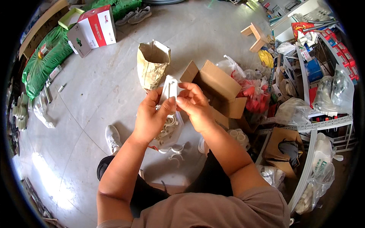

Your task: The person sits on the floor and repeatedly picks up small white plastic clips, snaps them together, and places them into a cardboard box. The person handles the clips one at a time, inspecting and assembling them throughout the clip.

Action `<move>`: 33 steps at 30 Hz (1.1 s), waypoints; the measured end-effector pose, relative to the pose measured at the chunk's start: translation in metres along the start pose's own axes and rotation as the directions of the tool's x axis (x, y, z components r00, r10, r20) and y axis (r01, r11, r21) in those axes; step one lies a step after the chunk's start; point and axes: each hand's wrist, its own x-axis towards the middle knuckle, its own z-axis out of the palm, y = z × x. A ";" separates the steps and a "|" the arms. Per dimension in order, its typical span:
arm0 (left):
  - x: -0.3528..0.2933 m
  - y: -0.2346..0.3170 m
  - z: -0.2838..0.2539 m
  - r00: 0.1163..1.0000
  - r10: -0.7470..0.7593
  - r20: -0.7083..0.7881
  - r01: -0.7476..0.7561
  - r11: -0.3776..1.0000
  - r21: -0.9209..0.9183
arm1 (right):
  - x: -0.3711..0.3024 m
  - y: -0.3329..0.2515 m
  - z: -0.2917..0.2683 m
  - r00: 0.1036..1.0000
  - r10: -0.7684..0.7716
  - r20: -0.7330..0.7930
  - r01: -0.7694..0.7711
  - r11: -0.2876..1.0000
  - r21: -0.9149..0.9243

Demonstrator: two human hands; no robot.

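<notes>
A slim white plastic piece (170, 86) with a long recess stands upright in front of me. My left hand (149, 118) grips its lower end between thumb and fingers. From the other side, the curled fingers and thumb of my right hand (198, 111) close on its right edge; whether a smaller part sits in that pinch is hidden. Below my hands, partly covered by them, is a pale container (175, 136) holding several white, curved, clip-like parts (166, 129). A few loose clips (176, 151) lie on the floor in front of it.
A worn paper sack (151, 74) stands open beyond my hands. To its right is an open cardboard box (218, 81) beside bags of red parts (254, 93). Crowded metal shelving (308, 127) lines the right. A wooden stool (255, 37) and a red-white carton (97, 30) stand farther off.
</notes>
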 end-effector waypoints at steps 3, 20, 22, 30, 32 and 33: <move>0.009 -0.007 -0.002 1.000 0.022 0.002 -0.022 0.994 -0.104 | 0.000 0.005 0.001 0.990 -0.137 0.017 0.137 0.962 -0.238; 0.005 -0.001 -0.003 0.930 -0.185 0.317 0.281 0.913 -0.294 | 0.006 -0.020 -0.012 0.969 0.243 -0.046 -0.238 0.968 0.081; 0.003 0.002 -0.002 0.949 -0.167 0.267 0.234 0.940 -0.247 | 0.004 -0.020 -0.008 0.983 0.174 -0.058 -0.174 0.985 -0.009; -0.005 0.005 0.003 0.950 0.140 0.278 -0.257 0.856 0.448 | 0.006 -0.021 -0.014 0.986 0.164 0.028 -0.166 0.977 0.130; -0.005 -0.001 0.001 0.924 0.247 0.291 -0.368 0.781 0.504 | 0.005 -0.020 -0.017 0.987 0.157 0.045 -0.161 0.980 0.120; -0.006 0.000 0.001 0.914 0.276 0.298 -0.400 0.743 0.537 | 0.005 -0.017 -0.018 0.988 0.150 0.046 -0.154 0.980 0.129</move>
